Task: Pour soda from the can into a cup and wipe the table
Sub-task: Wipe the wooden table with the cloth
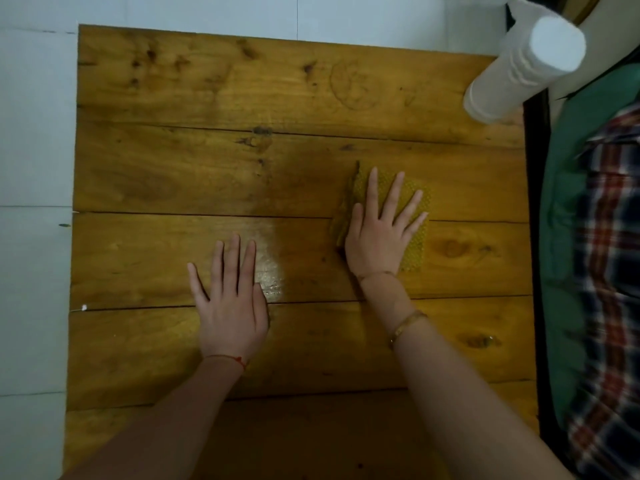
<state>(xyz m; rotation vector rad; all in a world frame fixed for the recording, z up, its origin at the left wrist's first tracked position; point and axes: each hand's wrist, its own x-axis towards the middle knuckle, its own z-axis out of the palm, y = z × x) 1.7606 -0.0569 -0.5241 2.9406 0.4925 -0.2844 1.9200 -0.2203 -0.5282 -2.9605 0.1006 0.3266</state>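
Observation:
A folded yellow cloth lies on the wooden table, right of centre. My right hand presses flat on the cloth with fingers spread. My left hand rests flat on the bare wood to the left, fingers together, holding nothing. A tall white cup stands at the table's far right corner. No soda can is in view.
A damp shiny patch shows on the wood beside my left hand. Green and plaid fabric hangs along the table's right edge. White tiled floor surrounds the table at left and back.

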